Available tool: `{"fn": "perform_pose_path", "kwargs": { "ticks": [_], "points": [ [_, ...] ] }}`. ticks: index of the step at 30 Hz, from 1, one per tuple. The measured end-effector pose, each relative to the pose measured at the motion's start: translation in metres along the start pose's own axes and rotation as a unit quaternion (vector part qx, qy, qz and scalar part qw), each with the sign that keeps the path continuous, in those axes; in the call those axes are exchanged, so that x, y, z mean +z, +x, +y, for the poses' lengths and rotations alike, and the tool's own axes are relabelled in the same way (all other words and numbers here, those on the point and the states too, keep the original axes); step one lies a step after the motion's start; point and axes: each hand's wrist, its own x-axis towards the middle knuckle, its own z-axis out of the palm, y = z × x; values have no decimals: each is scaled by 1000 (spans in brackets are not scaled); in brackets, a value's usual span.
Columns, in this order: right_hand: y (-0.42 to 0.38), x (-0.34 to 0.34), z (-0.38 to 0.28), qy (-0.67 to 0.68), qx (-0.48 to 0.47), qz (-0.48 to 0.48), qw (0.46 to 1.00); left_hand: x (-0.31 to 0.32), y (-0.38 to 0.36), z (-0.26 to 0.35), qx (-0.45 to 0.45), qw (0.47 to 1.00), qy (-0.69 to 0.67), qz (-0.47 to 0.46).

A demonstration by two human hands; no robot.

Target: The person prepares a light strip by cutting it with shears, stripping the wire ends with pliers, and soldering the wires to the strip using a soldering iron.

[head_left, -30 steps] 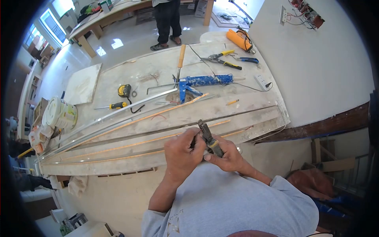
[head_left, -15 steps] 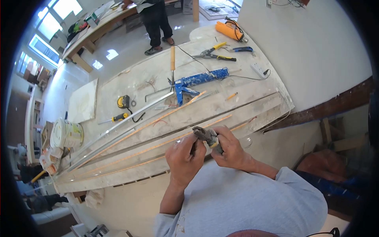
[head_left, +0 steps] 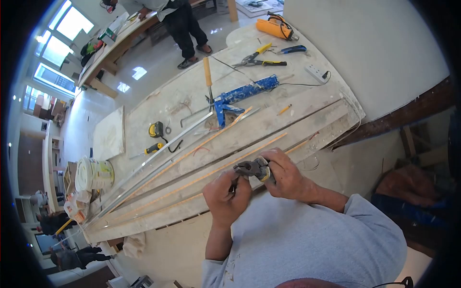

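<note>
At the worktop's [head_left: 307,122] near edge, the right hand [head_left: 288,180] clamps pliers [head_left: 252,168]; the left hand [head_left: 225,194] pinches something unseen; cutting needs steadiness.

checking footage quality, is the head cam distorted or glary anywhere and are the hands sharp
Head view: strong fisheye, black vignette at the edges, the long pale wooden boards bowing into curves; blown-out bright windows upper left, glare patches on the glossy floor; left hand, right hand and the dark metal pliers reasonably sharp.

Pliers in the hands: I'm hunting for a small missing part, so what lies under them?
Under the pliers lie a pale board and a thin wooden strip. The right hand and left hand cover whatever is directly beneath.
</note>
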Motion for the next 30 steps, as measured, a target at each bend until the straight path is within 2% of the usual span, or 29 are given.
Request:
{"fn": "perform_pose_path", "kwargs": {
  "ticks": [2,3,5,6,7,9,13,15,16,17,18,19,20,21,26,30],
  "points": [
    [5,-5,4,-22,-32,0,999,-4,1,-1,-114,980,-155,-55],
    [7,-7,5,-20,-32,-4,999,-8,2,-2,-117,980,-155,-52],
    [13,-13,7,-27,-73,-18,997,-18,5,-4,-230,898,-348,-141],
    [16,-16,8,-23,-74,-23,997,-20,7,-4,-235,874,-397,-154],
    [18,-19,9,-31,-88,-35,995,-21,9,-6,-238,874,-396,-149],
    [18,-22,9,-36,-103,-49,993,-25,9,-10,-260,837,-439,-200],
    [9,-16,17,-25,-89,-64,994,-23,10,-13,-262,825,-457,-205],
    [3,-8,18,-14,-80,-60,995,-20,9,-14,-286,829,-444,-184],
    [2,-5,15,0,-42,-55,998,-14,7,-16,-283,831,-443,-182],
    [-1,-2,13,14,-2,-50,999,-6,2,-19,-245,896,-345,-134],
    [-3,2,11,14,-4,-50,999,0,-1,-19,-204,945,-240,-85],
    [-6,4,10,35,36,-53,997,4,1,-18,-202,946,-240,-82],
    [-8,7,9,57,78,-56,994,6,4,-17,-135,980,-139,-50],
    [-11,9,9,56,78,-57,994,8,5,-15,-67,997,-36,-19],
    [-14,11,7,85,141,-96,982,18,-1,-24,-43,999,-6,14],
    [-12,12,7,83,148,-103,980,15,0,-24,-33,999,10,19]
  ]
}}
